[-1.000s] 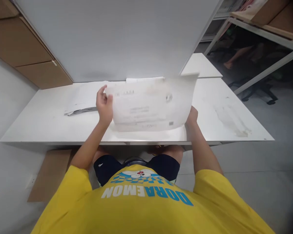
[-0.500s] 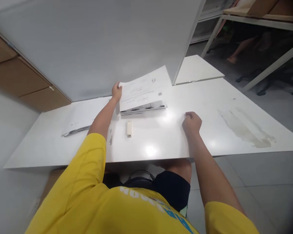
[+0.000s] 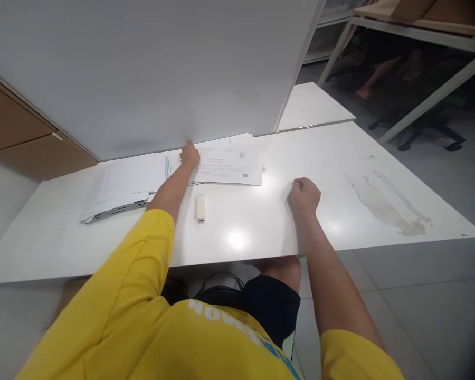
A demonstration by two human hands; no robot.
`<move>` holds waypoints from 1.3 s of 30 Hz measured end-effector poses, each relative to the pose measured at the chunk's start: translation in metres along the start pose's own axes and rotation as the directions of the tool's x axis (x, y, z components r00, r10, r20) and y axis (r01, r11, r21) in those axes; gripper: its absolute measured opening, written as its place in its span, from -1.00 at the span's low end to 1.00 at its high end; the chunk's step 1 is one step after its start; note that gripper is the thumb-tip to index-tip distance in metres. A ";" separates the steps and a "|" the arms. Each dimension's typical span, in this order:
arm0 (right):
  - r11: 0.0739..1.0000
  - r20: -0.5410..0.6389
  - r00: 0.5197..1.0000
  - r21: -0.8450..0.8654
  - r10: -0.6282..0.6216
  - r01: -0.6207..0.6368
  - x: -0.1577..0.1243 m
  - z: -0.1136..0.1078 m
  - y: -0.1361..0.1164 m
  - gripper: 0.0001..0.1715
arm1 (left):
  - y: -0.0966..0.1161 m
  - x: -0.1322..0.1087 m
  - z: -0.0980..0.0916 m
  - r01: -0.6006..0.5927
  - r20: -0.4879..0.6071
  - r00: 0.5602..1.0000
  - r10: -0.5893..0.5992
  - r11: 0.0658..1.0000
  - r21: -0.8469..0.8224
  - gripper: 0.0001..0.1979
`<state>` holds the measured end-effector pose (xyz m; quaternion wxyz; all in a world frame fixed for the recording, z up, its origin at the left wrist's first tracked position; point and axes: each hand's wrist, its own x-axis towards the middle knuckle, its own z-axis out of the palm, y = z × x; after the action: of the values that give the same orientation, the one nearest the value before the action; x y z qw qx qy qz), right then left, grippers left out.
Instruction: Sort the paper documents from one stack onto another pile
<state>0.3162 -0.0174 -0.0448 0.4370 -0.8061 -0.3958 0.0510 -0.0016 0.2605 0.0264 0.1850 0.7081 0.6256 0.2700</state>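
Note:
My left hand [image 3: 190, 156] rests on the left edge of a stack of printed papers [image 3: 225, 164], with the index finger stretched toward the partition and the other fingers partly hidden. The stack lies flat; its top sheet shows printed lines, a round logo and a small square code. My right hand [image 3: 306, 196] is closed on the table to the right of the stack. Whether something small sits in its fingers cannot be made out. A small cream-coloured oblong block [image 3: 201, 208] lies nearer to me, below the stack.
Another, thicker pile of papers [image 3: 129, 182] lies on the left of the white table [image 3: 257, 232]. A grey partition [image 3: 162, 68] stands along the back. Brown cardboard boxes [image 3: 19, 121] are at the left. A greyish stain [image 3: 388, 203] marks the right side. Another person's leg [image 3: 380, 76] shows beyond.
The papers, lifted and tilted under my left hand before, now lie flat against the back of the table. My right hand stays closed in place. The view has shifted slightly.

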 end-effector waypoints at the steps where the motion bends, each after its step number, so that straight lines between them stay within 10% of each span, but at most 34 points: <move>1: 1.000 -0.002 1.000 -0.004 -0.006 0.006 0.000 0.000 0.000 -0.65 | 0.003 -0.009 0.000 0.022 -0.009 1.000 -0.021 0.997 0.071 -0.30; 4: 1.000 -0.011 1.000 -0.012 -0.011 0.011 0.000 -0.001 -0.001 -0.66 | 0.013 -0.045 -0.005 -0.213 0.116 0.974 0.193 0.957 0.196 -0.35; 8: 1.000 0.004 1.000 -0.015 -0.004 0.004 -0.001 -0.001 -0.004 -0.65 | 0.022 -0.092 -0.015 -0.685 0.598 0.594 0.538 0.728 0.026 -0.30; 10: 1.000 0.010 1.000 -0.017 0.000 0.001 -0.001 -0.002 -0.004 -0.65 | 0.024 -0.106 -0.016 -0.722 0.674 0.507 0.537 0.692 -0.009 -0.27; 24: 1.000 0.038 0.999 -0.029 0.011 -0.010 -0.003 -0.003 -0.011 -0.65 | 0.052 -0.139 0.019 -0.480 0.472 0.848 0.241 0.725 0.493 -0.35; 39: 0.999 0.047 0.998 -0.006 0.050 -0.050 -0.003 -0.003 -0.012 -0.66 | 0.039 -0.115 0.013 -0.550 0.610 0.735 0.296 0.786 0.283 -0.26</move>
<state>0.3081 -0.0176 -0.0348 0.4241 -0.8154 -0.3857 0.0799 0.0290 0.1420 0.0220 0.1158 0.9035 0.4093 -0.0529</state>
